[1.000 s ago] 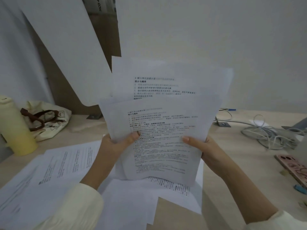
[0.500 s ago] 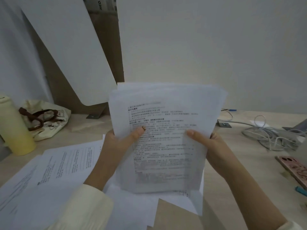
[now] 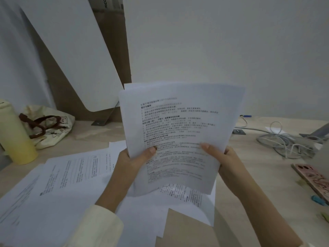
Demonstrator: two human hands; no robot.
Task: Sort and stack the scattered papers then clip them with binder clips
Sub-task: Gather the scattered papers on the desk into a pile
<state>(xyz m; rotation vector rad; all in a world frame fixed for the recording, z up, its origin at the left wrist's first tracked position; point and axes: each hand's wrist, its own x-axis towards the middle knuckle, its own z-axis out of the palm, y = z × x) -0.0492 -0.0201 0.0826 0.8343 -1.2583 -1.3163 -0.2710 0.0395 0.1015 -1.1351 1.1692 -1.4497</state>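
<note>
I hold a stack of printed white papers [image 3: 179, 129] upright above the desk, its sheets nearly flush with only a thin back edge showing at the top left. My left hand [image 3: 131, 159] grips the stack's left side, thumb across the front page. My right hand [image 3: 224, 159] grips the right side, thumb on the text. More printed sheets [image 3: 71, 175] lie scattered flat on the wooden desk [image 3: 249, 168] to the left and under the held stack. Small coloured clips, a blue one [image 3: 318, 200] and a green one [image 3: 324, 215], lie at the desk's right edge.
A yellow bottle [image 3: 15, 136] and a cream tote bag [image 3: 51, 125] stand at the back left. A white board [image 3: 74, 50] leans on a brown panel behind. Tangled grey cables [image 3: 286, 141] and a pink phone [image 3: 313, 179] lie at the right.
The fanned sheets, one sticking up high behind, have slid down and squared into one even stack. Both hands kept their grip on the sides.
</note>
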